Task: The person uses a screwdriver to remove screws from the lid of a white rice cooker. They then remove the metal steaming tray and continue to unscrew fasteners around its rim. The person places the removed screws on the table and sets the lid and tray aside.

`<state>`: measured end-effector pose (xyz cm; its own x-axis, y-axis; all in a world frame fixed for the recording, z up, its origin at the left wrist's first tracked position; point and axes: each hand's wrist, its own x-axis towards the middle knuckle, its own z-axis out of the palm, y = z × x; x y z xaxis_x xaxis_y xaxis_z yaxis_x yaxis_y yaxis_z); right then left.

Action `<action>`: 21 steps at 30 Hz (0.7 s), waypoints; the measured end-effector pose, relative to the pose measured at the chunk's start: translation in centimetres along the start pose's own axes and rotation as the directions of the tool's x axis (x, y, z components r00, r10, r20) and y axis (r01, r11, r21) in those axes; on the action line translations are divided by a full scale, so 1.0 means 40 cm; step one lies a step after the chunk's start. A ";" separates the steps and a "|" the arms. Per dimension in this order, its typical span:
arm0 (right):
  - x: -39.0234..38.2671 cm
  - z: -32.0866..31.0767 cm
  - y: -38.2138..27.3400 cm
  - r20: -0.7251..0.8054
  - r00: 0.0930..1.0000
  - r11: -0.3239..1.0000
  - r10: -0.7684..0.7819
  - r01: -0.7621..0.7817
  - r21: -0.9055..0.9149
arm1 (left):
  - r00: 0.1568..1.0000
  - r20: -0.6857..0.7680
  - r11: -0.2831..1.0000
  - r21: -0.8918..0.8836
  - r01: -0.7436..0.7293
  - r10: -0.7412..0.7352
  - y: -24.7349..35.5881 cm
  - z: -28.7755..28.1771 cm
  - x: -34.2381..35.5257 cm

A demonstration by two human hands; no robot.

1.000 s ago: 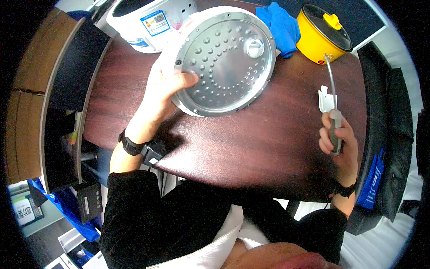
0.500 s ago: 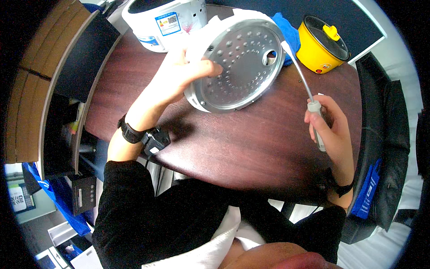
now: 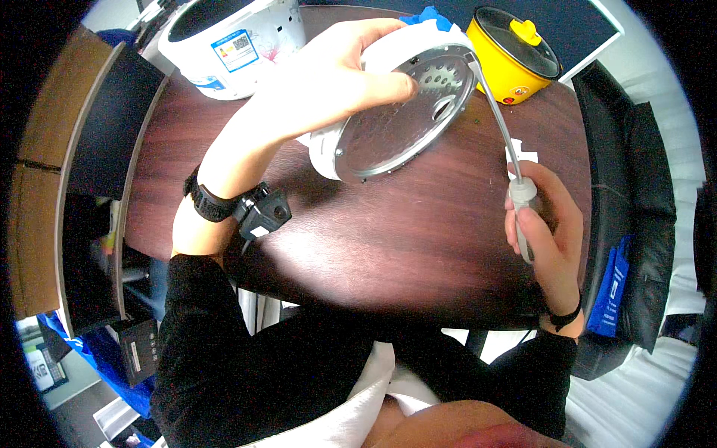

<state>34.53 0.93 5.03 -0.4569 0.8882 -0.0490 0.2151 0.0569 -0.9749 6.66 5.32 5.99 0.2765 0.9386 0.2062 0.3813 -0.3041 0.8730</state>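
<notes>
My left hand (image 3: 340, 86) grips a round white appliance lid (image 3: 396, 142) by its upper left edge, thumb across its metal inner face. The lid is held tilted above the table. Its shiny plate has rows of raised dimples, a round hole towards the right, and small screws around the rim. My right hand (image 3: 551, 224) is closed around the pale handle of a long-shafted screwdriver (image 3: 499, 116). Its metal shaft points up and left, and the end is at the lid's right rim; whether it touches I cannot tell.
At the back left stands a white cooker body (image 3: 280, 30) with a label. A yellow electric pot (image 3: 497, 63) with a dark lid is at the back right, beside blue cloth (image 3: 433, 19). White paper (image 3: 525, 151) lies beyond my right hand on the dark wooden table (image 3: 418, 246).
The lid has tilted more steeply, and my left hand now reaches farther across its face. The screwdriver's end stays by the right rim. The whole view has shifted slightly.
</notes>
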 end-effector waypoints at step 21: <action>-0.004 0.009 -0.024 0.125 0.992 0.999 0.017 -0.023 0.040 | 0.988 -0.060 0.990 -0.002 -0.140 0.139 0.015 0.017 -0.019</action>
<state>34.11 0.57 5.91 -0.5570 0.8254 -0.0926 0.1909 0.0187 -0.9814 7.29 4.32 6.04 0.2735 0.8952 0.3518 0.3370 -0.4317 0.8367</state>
